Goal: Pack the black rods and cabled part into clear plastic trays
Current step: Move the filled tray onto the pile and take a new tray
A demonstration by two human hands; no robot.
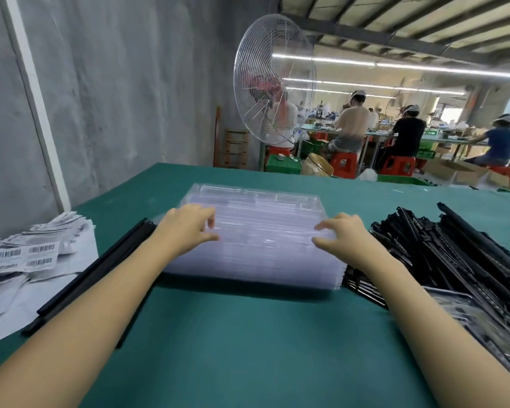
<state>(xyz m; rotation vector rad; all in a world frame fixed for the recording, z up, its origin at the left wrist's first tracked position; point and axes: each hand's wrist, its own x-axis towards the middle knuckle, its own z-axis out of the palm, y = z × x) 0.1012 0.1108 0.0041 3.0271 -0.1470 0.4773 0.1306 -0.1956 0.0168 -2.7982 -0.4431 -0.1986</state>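
Head view: your left hand [186, 228] and right hand [342, 237] sit on opposite sides of the stack of clear trays [256, 198] mid-table, fingers curled over the upper layers and thumbs pinching from below. Long black rods [100, 266] lie just left of the stack, and the tangled pile of black parts [454, 254], where the cabled piece probably sits, lies just right. These trays look thin, light, slick and nested tight, so peel one at its rim and avoid squeezing the moulded pockets. The rods look stiff; lift them near the middle.
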